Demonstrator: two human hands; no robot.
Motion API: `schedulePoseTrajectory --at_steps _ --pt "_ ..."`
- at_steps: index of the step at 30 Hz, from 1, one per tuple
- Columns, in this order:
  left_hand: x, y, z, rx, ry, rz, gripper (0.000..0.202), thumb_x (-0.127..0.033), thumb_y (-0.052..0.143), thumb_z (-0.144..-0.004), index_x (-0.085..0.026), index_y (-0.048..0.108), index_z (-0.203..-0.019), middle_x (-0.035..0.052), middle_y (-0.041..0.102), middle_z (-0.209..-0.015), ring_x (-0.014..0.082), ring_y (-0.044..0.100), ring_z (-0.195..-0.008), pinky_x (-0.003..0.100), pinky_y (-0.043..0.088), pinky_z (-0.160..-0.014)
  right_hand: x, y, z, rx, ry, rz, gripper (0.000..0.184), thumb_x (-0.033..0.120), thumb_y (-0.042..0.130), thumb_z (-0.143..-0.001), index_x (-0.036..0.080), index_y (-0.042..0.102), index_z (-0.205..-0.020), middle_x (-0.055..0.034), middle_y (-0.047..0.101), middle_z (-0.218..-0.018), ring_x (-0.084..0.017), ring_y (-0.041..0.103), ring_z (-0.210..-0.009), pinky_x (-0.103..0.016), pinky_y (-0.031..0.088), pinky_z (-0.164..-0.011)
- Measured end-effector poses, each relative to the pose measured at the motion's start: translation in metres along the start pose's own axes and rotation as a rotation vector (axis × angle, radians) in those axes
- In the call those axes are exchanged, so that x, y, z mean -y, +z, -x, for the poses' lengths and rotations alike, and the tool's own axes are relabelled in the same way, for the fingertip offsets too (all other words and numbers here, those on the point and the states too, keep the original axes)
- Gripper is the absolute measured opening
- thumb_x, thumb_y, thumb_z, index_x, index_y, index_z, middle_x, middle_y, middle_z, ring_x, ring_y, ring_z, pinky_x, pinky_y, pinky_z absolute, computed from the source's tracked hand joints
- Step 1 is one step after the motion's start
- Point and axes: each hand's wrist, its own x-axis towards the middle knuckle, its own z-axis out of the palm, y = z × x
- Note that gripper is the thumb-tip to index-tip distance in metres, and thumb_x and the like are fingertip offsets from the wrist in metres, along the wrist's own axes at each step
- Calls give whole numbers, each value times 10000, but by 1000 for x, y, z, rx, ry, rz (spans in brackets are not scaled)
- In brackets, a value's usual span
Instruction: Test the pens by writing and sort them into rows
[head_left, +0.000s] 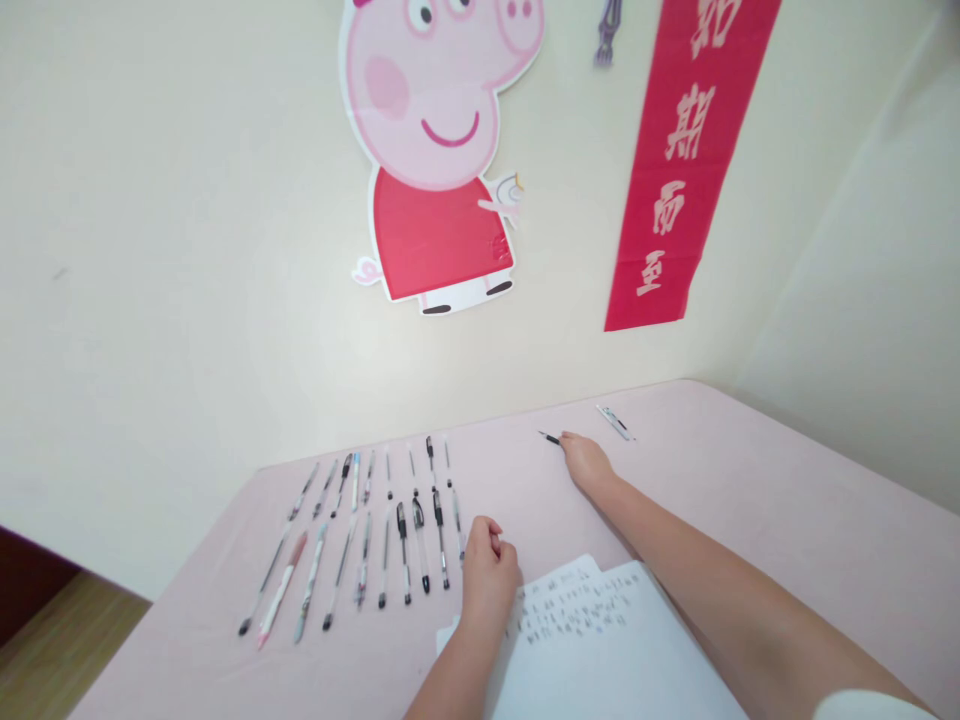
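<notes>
My right hand [586, 464] is stretched far out over the pink table [750, 520], fingers pinched on a thin dark pen [550, 437] whose tip pokes out to the left. My left hand [489, 572] rests on the table as a loose fist, beside the right end of the pen rows and at the top left corner of a white sheet with handwriting [592, 640]. Nothing shows in the left fist. Several pens [360, 540] lie side by side in two rows to the left of that hand.
One white pen [616, 422] lies alone near the table's far edge, right of my right hand. A cream wall with a pink cartoon pig cutout [442, 150] and a red banner [682, 170] rises behind. Wooden floor [52, 640] shows at lower left.
</notes>
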Motion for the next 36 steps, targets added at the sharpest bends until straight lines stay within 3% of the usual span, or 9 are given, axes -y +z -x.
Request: schedulePoseTrajectory --at_steps 5,13,19,30,36 --pt "-3 -2 2 -23 57 -42 229 5 408 -659 -214 399 -723 -66 365 -576 116 402 -545 229 282 -543 -27 1 -21 -31 178 40 323 19 348 -850 57 641 -979 -200 625 -1075 -233 599 -1009 -302 414 -886" --pt "-3 -1 2 -4 46 -34 237 7 400 -664 -220 387 -733 -68 358 -576 116 398 -531 228 282 -524 -47 7 -43 -63 330 23 370 3 336 -820 36 629 -1044 -222 610 -1041 -249 593 -992 -334 414 -870" --pt "-1 0 1 -10 53 -46 232 3 406 -659 -219 392 -727 -63 363 -577 121 406 -542 236 288 -534 -50 12 -50 -91 352 2 404 14 353 -789 39 623 -1088 -242 597 -1072 -291 564 -1025 -403 410 -877" --pt "-2 -1 2 -7 60 -60 236 9 402 -657 -217 389 -725 -62 369 -583 122 403 -549 236 288 -543 -50 14 -48 -84 334 -2 395 6 336 -795 3 610 -1080 -234 582 -1098 -264 570 -1028 -331 412 -894" --pt "-2 -1 2 -2 51 -41 238 6 408 -658 -220 395 -733 -66 370 -577 121 398 -538 233 280 -535 -57 10 -40 -89 307 -17 473 -10 361 -768 39 555 -1196 -216 512 -1259 -260 483 -1177 -311 359 -981"
